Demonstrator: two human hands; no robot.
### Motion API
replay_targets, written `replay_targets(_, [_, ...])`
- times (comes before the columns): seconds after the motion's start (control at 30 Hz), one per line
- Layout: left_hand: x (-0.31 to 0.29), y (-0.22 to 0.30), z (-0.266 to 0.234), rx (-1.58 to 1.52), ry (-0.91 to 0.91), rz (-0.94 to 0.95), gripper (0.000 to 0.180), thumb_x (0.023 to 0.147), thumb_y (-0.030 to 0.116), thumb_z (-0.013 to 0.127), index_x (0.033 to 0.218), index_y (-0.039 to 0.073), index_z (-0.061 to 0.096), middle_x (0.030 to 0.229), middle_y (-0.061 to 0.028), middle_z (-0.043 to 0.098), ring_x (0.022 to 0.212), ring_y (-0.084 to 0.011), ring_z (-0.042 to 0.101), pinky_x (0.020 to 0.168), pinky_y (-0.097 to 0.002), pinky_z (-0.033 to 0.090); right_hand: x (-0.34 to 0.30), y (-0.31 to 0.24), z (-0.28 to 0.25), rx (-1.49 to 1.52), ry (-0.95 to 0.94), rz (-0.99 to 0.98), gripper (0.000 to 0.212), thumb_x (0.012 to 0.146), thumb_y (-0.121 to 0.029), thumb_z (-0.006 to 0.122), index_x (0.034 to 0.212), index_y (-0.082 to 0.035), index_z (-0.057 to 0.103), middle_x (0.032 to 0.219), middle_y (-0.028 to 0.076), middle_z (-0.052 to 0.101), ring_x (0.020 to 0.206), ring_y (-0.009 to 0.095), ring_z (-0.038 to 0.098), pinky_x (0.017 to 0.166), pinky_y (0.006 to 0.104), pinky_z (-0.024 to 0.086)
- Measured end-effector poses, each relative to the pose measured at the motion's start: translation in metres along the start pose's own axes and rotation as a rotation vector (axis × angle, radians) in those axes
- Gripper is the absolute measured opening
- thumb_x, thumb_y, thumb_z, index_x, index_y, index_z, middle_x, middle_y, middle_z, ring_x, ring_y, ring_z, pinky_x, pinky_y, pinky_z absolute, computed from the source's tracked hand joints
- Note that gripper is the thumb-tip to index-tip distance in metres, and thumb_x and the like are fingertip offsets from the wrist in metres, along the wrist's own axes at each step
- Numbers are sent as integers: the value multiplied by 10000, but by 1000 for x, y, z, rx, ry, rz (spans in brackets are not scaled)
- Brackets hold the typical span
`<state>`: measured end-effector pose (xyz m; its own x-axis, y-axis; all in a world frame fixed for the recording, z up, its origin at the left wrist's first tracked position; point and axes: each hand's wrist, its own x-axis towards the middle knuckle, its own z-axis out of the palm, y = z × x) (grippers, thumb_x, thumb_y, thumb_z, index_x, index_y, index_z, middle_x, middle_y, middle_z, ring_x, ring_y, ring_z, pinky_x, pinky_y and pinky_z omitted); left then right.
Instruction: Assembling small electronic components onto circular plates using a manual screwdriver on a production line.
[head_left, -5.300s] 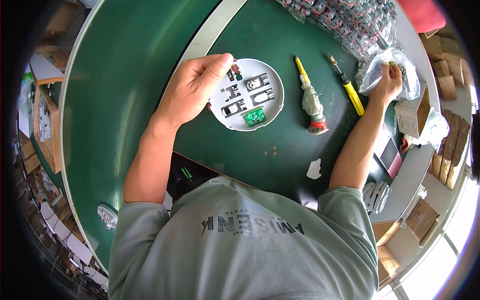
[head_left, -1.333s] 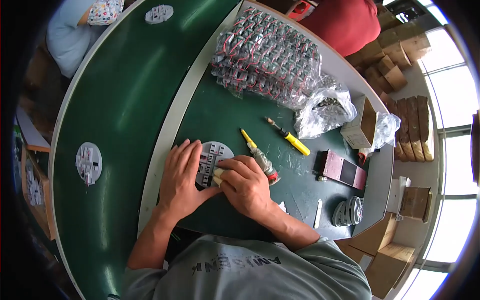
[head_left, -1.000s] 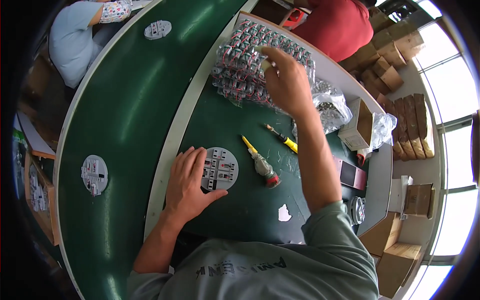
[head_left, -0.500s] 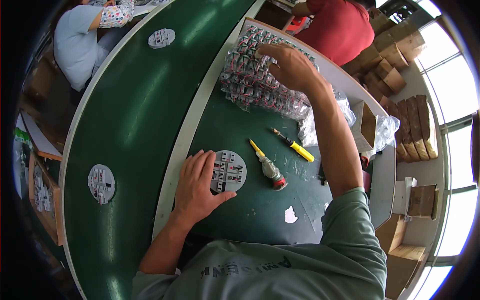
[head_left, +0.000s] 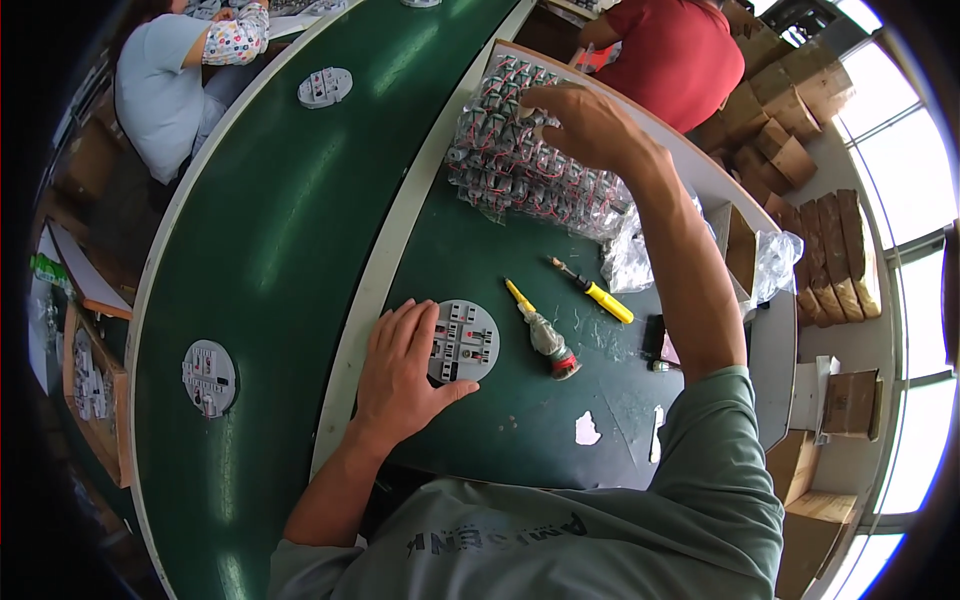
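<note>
My left hand (head_left: 398, 372) lies with outstretched fingers over the left edge of a round light-grey plate (head_left: 483, 340); its thumb is spread along the lower rim. The plate bears several small grey and black blocks with bits of red. My right hand (head_left: 585, 125) is stretched out over a pile of small parts (head_left: 500, 150) in clear plastic, with red wires and green tops. Its forefinger and thumb are apart at the pile's upper part, with nothing visible between them. The other fingers are partly hidden.
A yellow-handled screwdriver (head_left: 605, 300) and a wrapped tool with a yellow tip (head_left: 545, 337) lie on the bench. Similar plates (head_left: 209, 378) sit on the green conveyor (head_left: 270, 270) at left. An open carton (head_left: 738, 250) stands at right. Two other people sit beyond.
The view has shifted slightly. My right forearm is farther right, uncovering more of a dark item on the bench. Another plate shows at the conveyor's far end. My left hand stays at the plate.
</note>
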<state>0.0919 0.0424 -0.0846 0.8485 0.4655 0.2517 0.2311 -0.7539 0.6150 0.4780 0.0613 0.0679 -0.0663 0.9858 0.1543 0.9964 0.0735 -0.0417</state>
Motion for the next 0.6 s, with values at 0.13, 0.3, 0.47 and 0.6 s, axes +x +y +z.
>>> replay_targets(0.13, [-1, 0, -1, 6, -2, -2, 1091, 735, 509, 939, 1547, -36, 457, 1529, -217, 531, 1471, -414, 461, 1248, -555, 349, -10, -10, -12, 3, 10, 67, 437, 865, -73, 762, 1288, -9, 668, 1149, 199, 764, 1040, 387, 729, 946, 457, 573])
replay_targets(0.3, [-2, 0, 3, -34, 42, -7, 1058, 729, 508, 946, 1528, -18, 493, 1513, -212, 547, 1440, -412, 486, 1221, -549, 379, -61, -75, -11, 372, 133, 321, 367, 921, -82, 770, 1266, -18, 659, 1060, 155, 787, 947, 256, 773, 843, 392, 596])
replay_targets(0.47, [-12, 1, -2, -311, 284, 56, 813, 779, 339, 958, 1421, -5, 597, 1376, -189, 660, 1248, -373, 641, 1054, -459, 531, -131, -167, 26, 814, -16, 309, 361, 900, -65, 811, 1206, -13, 626, 1026, 152, 769, 933, 291, 768, 794, 403, 591])
replay_targets(0.6, [-14, 27, -7, -475, 192, 25, 452, 838, 161, 921, 1210, 10, 713, 1102, -135, 758, 955, -287, 732, 836, -376, 596, -158, -208, 46, 844, -89, 252, 359, 899, -67, 807, 1197, -10, 615, 1033, 176, 733, 939, 344, 752, 781, 425, 576])
